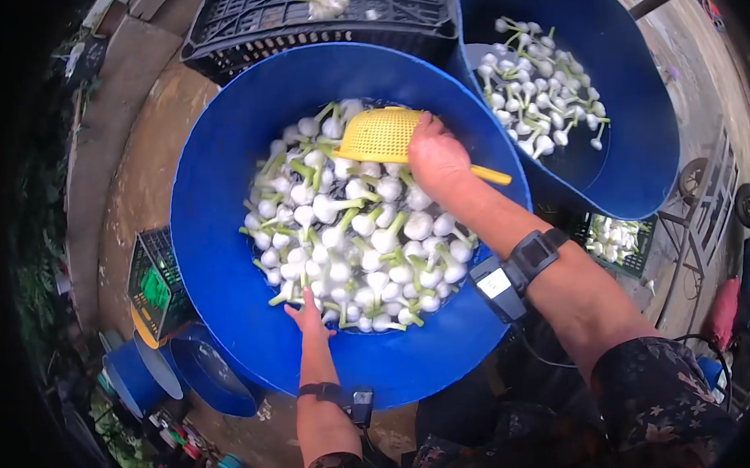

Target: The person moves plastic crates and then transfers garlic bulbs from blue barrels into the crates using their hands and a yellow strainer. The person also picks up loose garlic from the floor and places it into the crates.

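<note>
My right hand [437,154] is closed around a yellow plastic strainer [381,133], where its handle meets the perforated bowl. The bowl is turned bottom up and overlaps the far side of the garlic bulbs [350,227]. These white bulbs with short green stems float in water inside a large blue tub [214,199]. At the near left edge of the bulbs is my left hand [310,318], open with fingers apart and fingertips right at the garlic. Both wrists carry strapped devices with cables.
Behind the tub stands a black crate [316,36] with a little garlic on top. A second blue tub [638,130] with floating garlic adjoins at the right. Beneath it is a crate of garlic [616,238]. At left are a dark crate [153,281] with green contents and blue containers [209,367].
</note>
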A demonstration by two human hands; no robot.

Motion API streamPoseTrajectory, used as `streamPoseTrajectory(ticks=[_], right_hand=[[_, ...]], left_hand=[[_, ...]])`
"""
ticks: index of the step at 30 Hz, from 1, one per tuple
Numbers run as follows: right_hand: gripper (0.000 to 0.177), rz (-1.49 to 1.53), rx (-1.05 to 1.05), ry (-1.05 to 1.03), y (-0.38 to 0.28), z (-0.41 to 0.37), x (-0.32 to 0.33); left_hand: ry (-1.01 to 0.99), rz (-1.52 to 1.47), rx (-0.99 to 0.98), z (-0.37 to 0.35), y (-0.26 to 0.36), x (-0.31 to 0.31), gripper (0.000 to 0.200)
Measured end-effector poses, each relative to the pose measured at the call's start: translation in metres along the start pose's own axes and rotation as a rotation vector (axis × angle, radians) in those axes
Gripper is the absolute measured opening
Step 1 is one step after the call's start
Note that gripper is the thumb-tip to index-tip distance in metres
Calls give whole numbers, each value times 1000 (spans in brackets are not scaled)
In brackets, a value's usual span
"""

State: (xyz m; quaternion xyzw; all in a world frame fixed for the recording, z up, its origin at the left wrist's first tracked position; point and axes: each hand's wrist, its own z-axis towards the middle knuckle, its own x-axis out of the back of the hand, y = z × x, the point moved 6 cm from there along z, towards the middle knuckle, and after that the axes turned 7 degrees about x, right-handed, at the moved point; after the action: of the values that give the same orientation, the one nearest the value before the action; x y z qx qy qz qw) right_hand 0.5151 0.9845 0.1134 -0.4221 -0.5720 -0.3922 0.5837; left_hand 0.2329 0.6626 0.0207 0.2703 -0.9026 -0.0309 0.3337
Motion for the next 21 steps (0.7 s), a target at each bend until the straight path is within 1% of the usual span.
streamPoseTrajectory(ticks=[1, 2, 3, 4, 5, 6, 8, 9, 10, 11, 12, 13, 14, 15, 16, 17, 19, 20, 21], right_hand=[[34, 176, 72, -194, -7, 8, -23], [35, 193, 84, -333, -18, 8, -43], [34, 187, 78, -371, -23, 4, -86], [34, 180, 95, -389, -27, 3, -101], [33, 259, 100, -590, -31, -11, -119], [32, 336, 99, -799, -35, -25, -141], [32, 478, -31, -821, -30, -53, -183], [34, 599, -153, -864, -31, -72, -200], [36, 723, -280, -897, -32, -92, -215], [35, 638, -182, -782, -41, -101, -233], [35, 551, -99, -675, -46, -109, -242], [31, 1009, -199, -752, -53, -113, -240], [31, 1010, -195, -758, -60, -109, -217], [29, 1006, -291, -890, -72, -102, -185], [28, 1001, -382, -1019, -82, -98, -160], [27, 1160, -331, -993, -90, -94, -142], [26, 1181, -298, -961, -92, -89, -113], [26, 1190, -279, -936, -92, -86, -95], [26, 1238, -242, -930, -94, -82, -63]], left_hand=[[-67, -15, 28, 2, 8, -10, 103], [-74, -130, 96, 13, 2, -22, 105], [-132, -177, 143, 28, -5, -38, 108], [-203, -162, 90, 29, -7, -54, 107], [-380, -189, 69, 30, -17, -71, 107], [-455, -209, 161, 42, -29, -84, 106], [-712, -270, 217, 45, -35, -110, 109], [-712, -286, 223, 39, -33, -114, 109], [-813, -288, 228, 23, -27, -122, 98], [-915, -288, 219, 12, -17, -132, 88], [-919, -287, 217, 11, -14, -139, 88], [-839, -459, 110, 14, -7, -138, 87], [-747, -632, -7, 17, 1, -130, 87], [-676, -704, -18, 7, 12, -118, 74], [-666, -713, -36, -2, 24, -107, 74], [-620, -671, -123, -11, 37, -97, 73], [-530, -621, -251, -35, 59, -81, 69], [-432, -604, -306, -54, 70, -68, 69], [-372, -560, -355, -77, 79, -53, 68]])
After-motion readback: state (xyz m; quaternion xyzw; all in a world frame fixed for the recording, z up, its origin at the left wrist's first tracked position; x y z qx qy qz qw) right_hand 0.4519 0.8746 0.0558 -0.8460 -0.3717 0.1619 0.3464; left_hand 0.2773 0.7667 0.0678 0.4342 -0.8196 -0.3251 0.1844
